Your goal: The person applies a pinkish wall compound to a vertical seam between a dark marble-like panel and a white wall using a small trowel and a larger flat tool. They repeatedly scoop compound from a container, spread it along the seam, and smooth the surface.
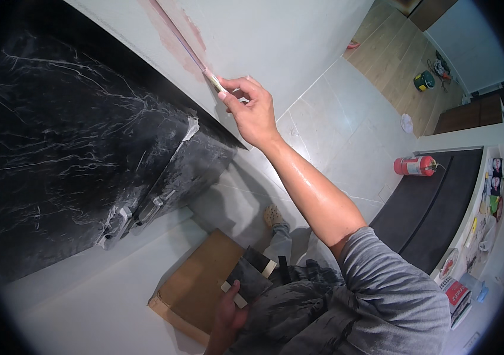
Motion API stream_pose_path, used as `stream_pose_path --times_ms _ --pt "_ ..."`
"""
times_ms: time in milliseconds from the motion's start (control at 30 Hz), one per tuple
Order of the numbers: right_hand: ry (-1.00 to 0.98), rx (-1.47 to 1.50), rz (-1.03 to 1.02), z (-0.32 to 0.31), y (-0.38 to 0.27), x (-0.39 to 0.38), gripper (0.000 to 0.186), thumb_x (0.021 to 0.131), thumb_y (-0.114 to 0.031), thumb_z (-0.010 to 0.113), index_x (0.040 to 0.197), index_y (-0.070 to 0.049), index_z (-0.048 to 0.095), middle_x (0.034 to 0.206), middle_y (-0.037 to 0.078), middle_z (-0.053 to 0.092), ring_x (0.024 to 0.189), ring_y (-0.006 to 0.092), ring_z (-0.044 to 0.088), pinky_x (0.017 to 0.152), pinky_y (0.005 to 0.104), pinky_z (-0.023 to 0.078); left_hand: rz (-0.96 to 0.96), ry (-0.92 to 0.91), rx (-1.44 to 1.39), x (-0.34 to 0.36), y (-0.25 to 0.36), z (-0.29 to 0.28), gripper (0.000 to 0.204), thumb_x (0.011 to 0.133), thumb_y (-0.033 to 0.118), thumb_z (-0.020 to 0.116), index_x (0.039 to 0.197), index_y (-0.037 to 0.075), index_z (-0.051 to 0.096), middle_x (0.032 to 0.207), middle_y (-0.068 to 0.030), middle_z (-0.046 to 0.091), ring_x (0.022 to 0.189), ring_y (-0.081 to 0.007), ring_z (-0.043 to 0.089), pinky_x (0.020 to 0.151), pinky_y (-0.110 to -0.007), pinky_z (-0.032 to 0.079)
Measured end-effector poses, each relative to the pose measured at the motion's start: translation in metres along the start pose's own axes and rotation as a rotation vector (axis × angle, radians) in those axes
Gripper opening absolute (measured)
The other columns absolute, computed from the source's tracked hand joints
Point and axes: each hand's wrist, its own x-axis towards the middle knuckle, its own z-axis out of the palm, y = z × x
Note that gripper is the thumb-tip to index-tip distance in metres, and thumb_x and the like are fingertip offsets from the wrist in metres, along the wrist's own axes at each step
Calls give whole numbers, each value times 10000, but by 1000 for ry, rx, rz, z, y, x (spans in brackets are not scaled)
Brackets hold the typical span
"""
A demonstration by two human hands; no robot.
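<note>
My right hand (252,109) reaches out to the pale wall (275,35). Its thumb and fingers pinch a slim, light-coloured strip (215,81). The strip meets the lower end of a thin straight line (178,32) running up the wall, with pinkish smears on both sides. I cannot tell whether strip and line are one piece. Low against my body, my left hand (228,313) grips a dark flat plate with pale edge pieces (252,275), its thumb lying on top. The plate's exact kind is unclear, and my left fingers are mostly hidden.
A black marbled panel (56,148) with two handle-like fittings fills the left side. Below lies a cardboard box (195,278). To the right, a red fire extinguisher (414,166) rests on a dark surface beside a cluttered shelf (480,236). A dark green bucket (423,81) stands far off.
</note>
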Motion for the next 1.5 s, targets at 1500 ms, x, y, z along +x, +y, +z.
stream_pose_path --times_ms 1500 --pt "-916 -402 39 -110 -203 -99 241 1022 -77 671 1224 -45 798 961 114 735 851 237 668 780 362 530 766 -340 599 -59 129 132 307 1096 330 674 1098 31 746 988 8 719 895 -61 607 809 -266 481"
